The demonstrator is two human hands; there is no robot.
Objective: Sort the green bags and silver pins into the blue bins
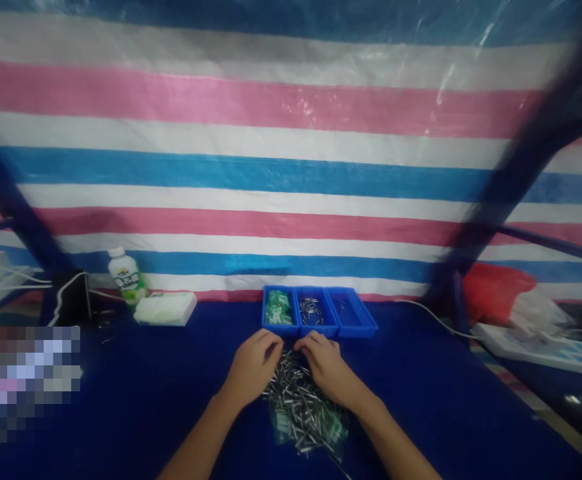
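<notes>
A heap of thin silvery metal pieces, like rivets or nails [301,400], lies on the dark blue table, with green-printed clear plastic [281,423] showing under and around it. At the heap's far edge, my left hand [254,363] has its thumb and fingers drawn together. Opposite it, my right hand [327,365] is also closed in a pinch, its fingertips a small gap from the left ones. Whatever is between the fingers is too small to make out. Just beyond stand three joined blue bins [319,331]: green packets [278,307] left, metal pieces [311,310] in the middle, a few bits right.
A white bottle with a green label [125,277] and a white tissue pack [165,309] stand at the back left. On the right are a red bag [495,293] and a white box [545,350]. Striped sheeting [271,167] hangs behind, between blue posts.
</notes>
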